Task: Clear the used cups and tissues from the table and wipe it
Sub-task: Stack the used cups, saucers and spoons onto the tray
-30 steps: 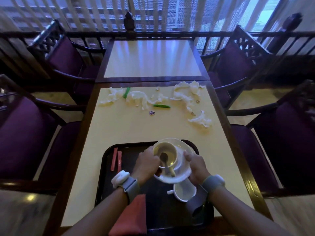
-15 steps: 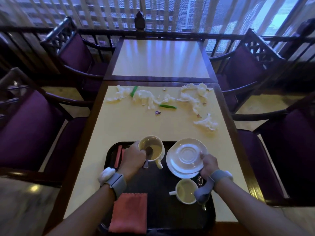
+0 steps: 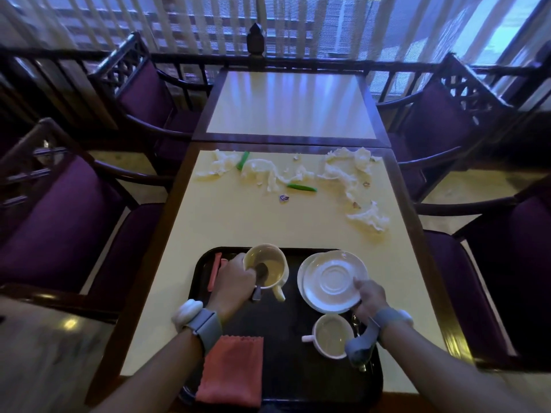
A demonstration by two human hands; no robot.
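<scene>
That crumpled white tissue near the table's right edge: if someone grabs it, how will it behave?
Probably floppy and very light: the crumpled tissue lies in thin, ragged folds. It may tear, since its edges look shredded. Pushed, it would likely bunch up on the smooth table, not roll.

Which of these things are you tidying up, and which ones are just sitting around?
For the job: the cup with a spoon in the left hand, the saucers in the right hand, the second cup, the black tray, the crumpled tissues, the pink cloth.
Just there: the purple chairs, the far table.
</scene>
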